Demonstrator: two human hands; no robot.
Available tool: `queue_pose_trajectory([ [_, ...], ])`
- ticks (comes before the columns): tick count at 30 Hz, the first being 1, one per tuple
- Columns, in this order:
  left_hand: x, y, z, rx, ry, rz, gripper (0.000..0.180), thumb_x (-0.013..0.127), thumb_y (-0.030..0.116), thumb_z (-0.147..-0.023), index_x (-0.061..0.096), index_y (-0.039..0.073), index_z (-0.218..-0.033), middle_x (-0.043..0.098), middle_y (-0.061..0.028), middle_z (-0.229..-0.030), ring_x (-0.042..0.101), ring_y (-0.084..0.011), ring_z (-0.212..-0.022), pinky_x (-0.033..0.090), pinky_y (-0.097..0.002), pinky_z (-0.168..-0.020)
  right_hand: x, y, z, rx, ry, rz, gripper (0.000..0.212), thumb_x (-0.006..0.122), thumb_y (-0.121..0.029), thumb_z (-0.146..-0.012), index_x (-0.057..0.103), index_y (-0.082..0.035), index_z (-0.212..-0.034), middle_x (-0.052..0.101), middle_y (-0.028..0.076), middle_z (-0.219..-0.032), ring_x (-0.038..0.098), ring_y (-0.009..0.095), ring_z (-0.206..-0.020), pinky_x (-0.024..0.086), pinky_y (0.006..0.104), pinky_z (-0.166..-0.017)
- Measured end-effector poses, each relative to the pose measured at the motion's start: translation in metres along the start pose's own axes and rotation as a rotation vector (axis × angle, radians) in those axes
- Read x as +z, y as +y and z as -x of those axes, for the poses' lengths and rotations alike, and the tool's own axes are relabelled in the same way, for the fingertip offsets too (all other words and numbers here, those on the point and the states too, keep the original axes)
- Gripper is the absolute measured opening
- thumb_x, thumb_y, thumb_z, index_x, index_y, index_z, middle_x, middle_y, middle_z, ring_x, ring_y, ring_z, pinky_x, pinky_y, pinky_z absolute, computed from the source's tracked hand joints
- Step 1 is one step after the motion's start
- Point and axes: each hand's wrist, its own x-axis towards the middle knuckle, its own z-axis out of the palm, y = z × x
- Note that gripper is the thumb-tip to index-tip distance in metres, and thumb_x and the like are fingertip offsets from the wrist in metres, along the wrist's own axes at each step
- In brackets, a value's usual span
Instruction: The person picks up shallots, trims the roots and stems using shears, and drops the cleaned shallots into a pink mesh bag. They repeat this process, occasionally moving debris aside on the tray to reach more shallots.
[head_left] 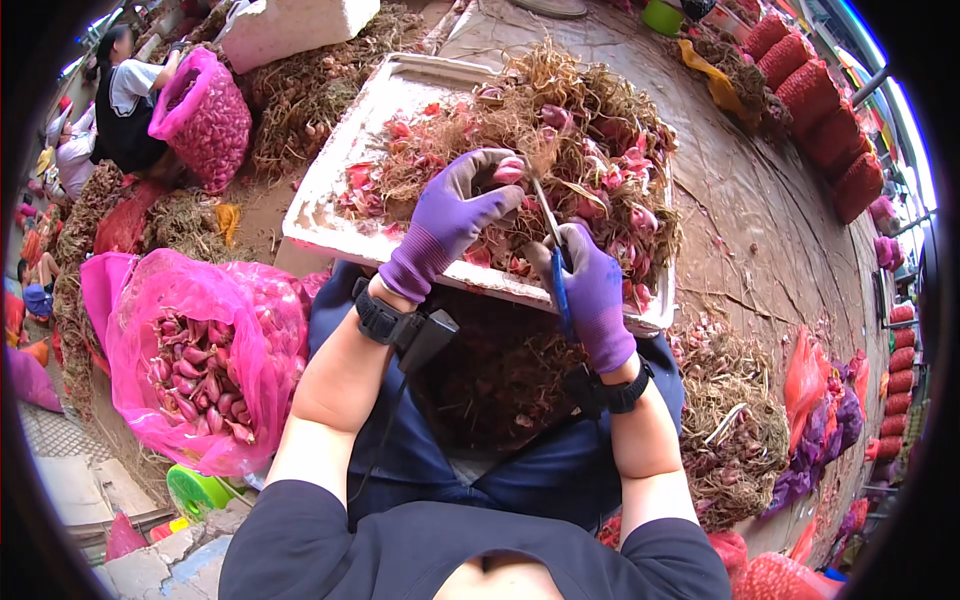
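Filling the foam tray: stalky shallots, plenty left I'd guess
Pink mesh bag: stalkless ones are sitting inside, probably done
Right hand: gripping a blue-handled blade
Left hand: pinching one shallot over the tray

A shallow, rectangular, white foam tray lay beneath the purple-gloved fingers. Beyond and right of the fingers it bore a tangle of dry, brown, stringy stalks with glossy pink bulbs; papery pink skins littered it to their left. Farther right, a creased brown ground sheet carried a straggly brown plant heap.
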Motion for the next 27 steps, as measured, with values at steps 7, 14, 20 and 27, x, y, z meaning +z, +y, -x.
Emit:
queue_pose_trajectory([
  [7, -0.006, -0.013, -0.001, -0.276, -0.164, 0.499, 0.027, 0.062, 0.016, -0.094, 0.057, 0.005, -0.118, 0.067, -0.0068, -0.103, 0.064, -0.0134, -0.078, 0.055, -0.0295, -0.07, 0.0, -0.001, -0.005, 0.334, -0.067, -0.862, 0.03, 0.067, -0.022, -0.091, 0.055, -0.001, -0.109, 0.061, 0.001, -0.076, 0.058, 0.007, -0.066, 0.047, 0.0213, -0.06],
  [14, 0.022, -0.01, 0.01, -0.289, -0.031, 0.12, 0.024, 0.058, 0.018, -0.098, 0.059, 0.002, -0.115, 0.068, -0.0046, -0.1, 0.066, -0.0105, -0.086, 0.056, -0.0241, -0.074, -0.001, 0.001, -0.01, 0.272, -0.012, -1.018, 0.046, 0.071, -0.011, -0.086, 0.048, 0.001, -0.124, 0.064, 0.007, -0.097, 0.064, 0.011, -0.077, 0.052, 0.0228, -0.067],
  [20, 0.027, -0.017, 0.008, -0.015, -0.072, 0.013, 0.028, 0.058, 0.01, -0.096, 0.057, 0.0, -0.122, 0.065, -0.0072, -0.109, 0.064, -0.0115, -0.095, 0.055, -0.0248, -0.081, -0.003, 0.007, -0.009, 0.362, -0.114, -1.238, 0.042, 0.068, -0.014, -0.089, 0.049, 0.001, -0.122, 0.064, 0.007, -0.099, 0.067, 0.015, -0.081, 0.054, 0.0259, -0.07],
  [27, 0.015, -0.01, 0.004, -0.1, -0.048, -0.008, 0.036, 0.061, 0.016, -0.095, 0.055, 0.001, -0.127, 0.064, -0.0022, -0.106, 0.061, -0.0066, -0.085, 0.052, -0.0226, -0.074, -0.009, 0.003, -0.01, 0.314, 0.043, -1.343, 0.035, 0.063, -0.01, -0.092, 0.046, 0.0, -0.121, 0.063, 0.01, -0.104, 0.068, 0.019, -0.089, 0.055, 0.0274, -0.074],
])
